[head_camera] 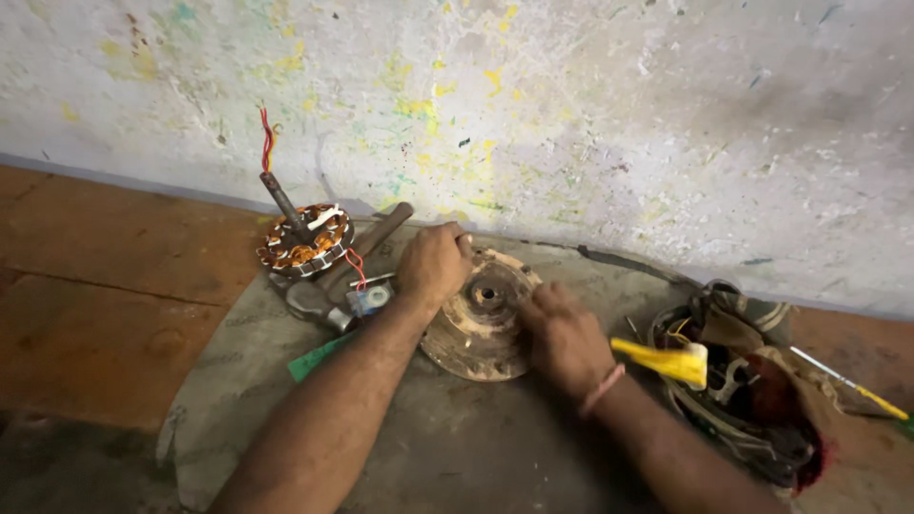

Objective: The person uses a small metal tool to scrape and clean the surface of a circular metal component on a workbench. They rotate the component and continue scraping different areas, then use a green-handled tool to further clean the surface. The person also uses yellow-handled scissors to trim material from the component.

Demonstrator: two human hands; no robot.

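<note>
A round, rusty brown motor cover (481,328) with a central hub lies on a grey mat (457,447) by the wall. My left hand (434,262) grips its far left rim, fingers curled over the edge. My right hand (564,335) presses on its right side, fingers closed on the rim. A thin band circles my right wrist.
A copper-wound stator (305,240) with a shaft and red wires stands to the left. Beside it lie a hammer (328,295), a small capacitor (369,300) and a green strip (319,357). At the right sits an open tool bag (752,390), a yellow handle (666,360) and a screwdriver (852,385).
</note>
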